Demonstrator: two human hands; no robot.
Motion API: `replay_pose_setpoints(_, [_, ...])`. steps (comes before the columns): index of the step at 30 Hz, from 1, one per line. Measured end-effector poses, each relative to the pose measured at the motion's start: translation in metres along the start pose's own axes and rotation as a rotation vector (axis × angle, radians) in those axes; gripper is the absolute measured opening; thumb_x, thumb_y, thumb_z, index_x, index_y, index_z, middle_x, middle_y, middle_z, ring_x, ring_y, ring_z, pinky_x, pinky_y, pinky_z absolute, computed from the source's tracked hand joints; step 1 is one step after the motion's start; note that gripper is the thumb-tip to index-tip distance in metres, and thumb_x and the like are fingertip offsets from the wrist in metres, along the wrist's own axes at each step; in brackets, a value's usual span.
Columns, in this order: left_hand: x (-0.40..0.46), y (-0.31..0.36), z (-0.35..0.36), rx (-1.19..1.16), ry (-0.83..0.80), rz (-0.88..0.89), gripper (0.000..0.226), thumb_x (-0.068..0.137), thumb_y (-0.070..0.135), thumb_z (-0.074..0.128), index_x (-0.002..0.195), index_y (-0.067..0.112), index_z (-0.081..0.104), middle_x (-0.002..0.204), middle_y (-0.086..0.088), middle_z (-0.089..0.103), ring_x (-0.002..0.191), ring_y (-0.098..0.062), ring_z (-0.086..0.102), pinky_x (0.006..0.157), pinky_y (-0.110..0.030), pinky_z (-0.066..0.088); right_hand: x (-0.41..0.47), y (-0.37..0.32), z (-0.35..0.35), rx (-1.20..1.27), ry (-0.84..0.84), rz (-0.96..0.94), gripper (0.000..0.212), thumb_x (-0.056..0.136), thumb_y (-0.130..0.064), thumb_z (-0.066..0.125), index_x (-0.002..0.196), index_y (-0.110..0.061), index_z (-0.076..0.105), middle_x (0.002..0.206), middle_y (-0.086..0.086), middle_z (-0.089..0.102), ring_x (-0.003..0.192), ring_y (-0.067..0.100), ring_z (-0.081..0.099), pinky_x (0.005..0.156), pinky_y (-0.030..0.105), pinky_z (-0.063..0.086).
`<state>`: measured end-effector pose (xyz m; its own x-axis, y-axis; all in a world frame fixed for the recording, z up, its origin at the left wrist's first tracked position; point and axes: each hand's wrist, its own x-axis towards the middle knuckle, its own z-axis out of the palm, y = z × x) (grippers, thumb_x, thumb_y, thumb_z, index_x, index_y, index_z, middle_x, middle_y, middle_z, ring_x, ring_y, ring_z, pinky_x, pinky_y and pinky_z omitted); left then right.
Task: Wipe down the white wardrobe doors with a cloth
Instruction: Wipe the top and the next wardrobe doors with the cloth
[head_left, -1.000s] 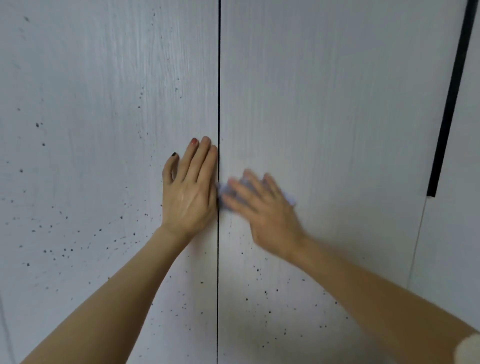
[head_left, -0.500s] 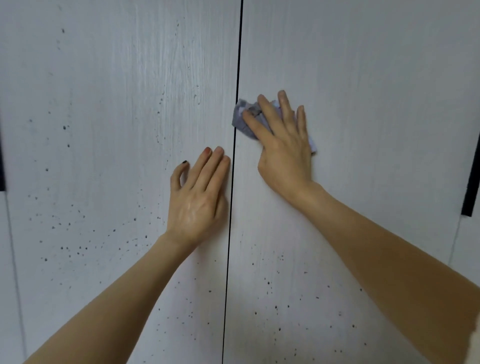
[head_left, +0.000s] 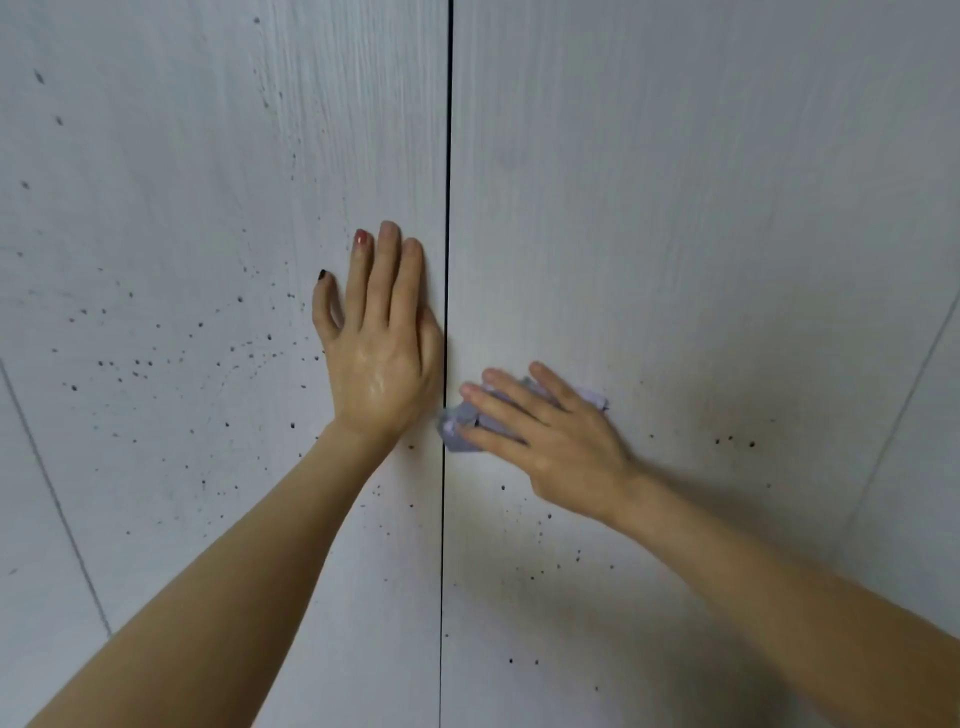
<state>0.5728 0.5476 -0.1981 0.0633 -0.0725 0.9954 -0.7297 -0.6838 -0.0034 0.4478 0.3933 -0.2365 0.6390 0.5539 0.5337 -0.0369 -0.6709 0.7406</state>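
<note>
Fingers (head_left: 498, 410) of the right hand (head_left: 561, 447) are laid nearly straight over a crumpled pale lilac cloth (head_left: 460, 426), which is pressed flat against the right wardrobe door (head_left: 701, 234); nothing is curled round the cloth, so it is pinned by pressure and not gripped. The cloth lies at the inner edge of that door, touching the dark vertical gap (head_left: 448, 156) between the 2 doors, with a small corner of it showing past the far side of the hand. The left hand (head_left: 379, 353) is spread flat on the left wardrobe door (head_left: 182, 208), just beside the same gap and a little higher than the right hand, fingers straight and holding nothing; it is judged to be steadying the door.

Dark specks (head_left: 140, 364) are scattered thickly over the lower part of the left door, and thinner specks are seen below and to the right of the cloth on the right door. The upper part of the right door looks free of them, so the wiping is judged to be partly done there, with the left door largely untouched.

The coming stroke turns on 1 relation: the remaining marks on the right door lie below the cloth and out toward the right, away from the gap. The right hand is already over the cloth and is the nearer one, its fingers pointing up and to the left. Even pressure would be needed, since a cloth pinned only by flat fingers could slip or bunch.
</note>
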Motion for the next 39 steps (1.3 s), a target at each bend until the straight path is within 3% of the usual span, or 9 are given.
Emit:
replay_pose_setpoints(4, [-0.003, 0.005, 0.002, -0.004, -0.015, -0.041, 0.05, 0.092, 0.016, 0.038, 0.142, 0.007, 0.036, 0.149, -0.013, 0.034, 0.139, -0.027, 0.026, 0.109, -0.05, 0.017, 0.029, 0.051, -0.024, 0.002, 0.242, 0.494, 0.061, 0.08, 0.004, 0.045, 0.138, -0.016, 0.046, 0.144, 0.014, 0.042, 0.136, 0.036, 0.029, 0.113, 0.05, 0.011])
replay_pose_setpoints(7, [-0.005, 0.013, -0.001, -0.041, -0.052, -0.106, 0.054, 0.09, 0.015, 0.038, 0.144, 0.009, 0.032, 0.151, -0.012, 0.029, 0.141, -0.027, 0.022, 0.11, -0.051, 0.014, 0.029, 0.04, -0.019, 0.04, 0.296, 0.599, 0.063, 0.078, 0.006, 0.043, 0.138, -0.014, 0.045, 0.145, 0.014, 0.04, 0.136, 0.037, 0.024, 0.114, 0.05, 0.009])
replay_pose_setpoints(13, [-0.019, 0.033, -0.005, -0.076, -0.109, -0.2, 0.058, 0.087, 0.013, 0.041, 0.144, 0.009, 0.032, 0.151, -0.013, 0.029, 0.14, -0.031, 0.023, 0.107, -0.053, 0.019, -0.051, -0.057, 0.023, 0.026, -0.111, -0.101, 0.057, 0.079, -0.003, 0.035, 0.128, -0.021, 0.057, 0.141, 0.002, 0.048, 0.134, 0.025, 0.032, 0.111, 0.046, 0.013])
replay_pose_setpoints(17, [-0.031, 0.039, -0.003, -0.08, -0.13, -0.168, 0.053, 0.091, 0.009, 0.039, 0.144, 0.004, 0.031, 0.151, -0.015, 0.027, 0.141, -0.033, 0.021, 0.109, -0.052, 0.017, -0.069, -0.021, 0.013, 0.021, -0.153, -0.198, 0.06, 0.071, -0.005, 0.056, 0.129, -0.021, 0.055, 0.144, 0.003, 0.044, 0.136, 0.023, 0.031, 0.114, 0.044, 0.007])
replay_pose_setpoints(25, [-0.038, 0.068, 0.003, -0.075, -0.084, -0.338, 0.063, 0.079, -0.004, 0.039, 0.142, 0.0, 0.031, 0.149, -0.02, 0.029, 0.138, -0.04, 0.024, 0.109, -0.056, 0.02, -0.05, 0.064, -0.018, 0.099, 0.36, 0.874, 0.053, 0.089, 0.003, 0.037, 0.139, -0.013, 0.041, 0.147, 0.019, 0.034, 0.137, 0.04, 0.019, 0.116, 0.043, -0.001])
replay_pose_setpoints(27, [-0.051, 0.078, 0.003, -0.083, -0.107, -0.354, 0.067, 0.076, -0.003, 0.045, 0.141, 0.0, 0.032, 0.149, -0.023, 0.028, 0.138, -0.04, 0.023, 0.109, -0.057, 0.02, -0.068, 0.037, -0.004, 0.102, 0.265, 0.753, 0.06, 0.084, 0.001, 0.035, 0.141, -0.018, 0.035, 0.149, 0.013, 0.029, 0.137, 0.037, 0.016, 0.116, 0.044, 0.0])
replay_pose_setpoints(33, [-0.079, 0.114, -0.002, -0.09, -0.192, -0.099, 0.065, 0.076, 0.012, 0.046, 0.14, 0.006, 0.038, 0.148, -0.022, 0.03, 0.138, -0.036, 0.02, 0.108, -0.055, 0.017, -0.162, 0.004, 0.015, -0.018, -0.197, -0.207, 0.068, 0.068, -0.001, 0.054, 0.133, -0.02, 0.048, 0.146, 0.001, 0.041, 0.135, 0.024, 0.03, 0.113, 0.044, 0.012])
replay_pose_setpoints(35, [-0.077, 0.128, -0.002, -0.123, -0.219, -0.014, 0.064, 0.079, 0.016, 0.044, 0.142, 0.008, 0.036, 0.148, -0.02, 0.029, 0.139, -0.035, 0.018, 0.108, -0.057, 0.015, -0.172, 0.031, 0.01, -0.072, -0.18, -0.164, 0.075, 0.068, 0.002, 0.054, 0.138, -0.02, 0.041, 0.149, 0.003, 0.035, 0.139, 0.026, 0.024, 0.114, 0.044, 0.01])
replay_pose_setpoints(39, [-0.071, 0.149, 0.005, -0.149, -0.248, 0.086, 0.063, 0.08, 0.018, 0.043, 0.142, 0.012, 0.035, 0.149, -0.018, 0.026, 0.139, -0.036, 0.017, 0.108, -0.058, 0.013, -0.167, 0.1, -0.009, -0.156, 0.117, 0.354, 0.065, 0.089, 0.007, 0.045, 0.145, -0.019, 0.028, 0.156, 0.008, 0.017, 0.143, 0.029, 0.015, 0.116, 0.043, 0.009])
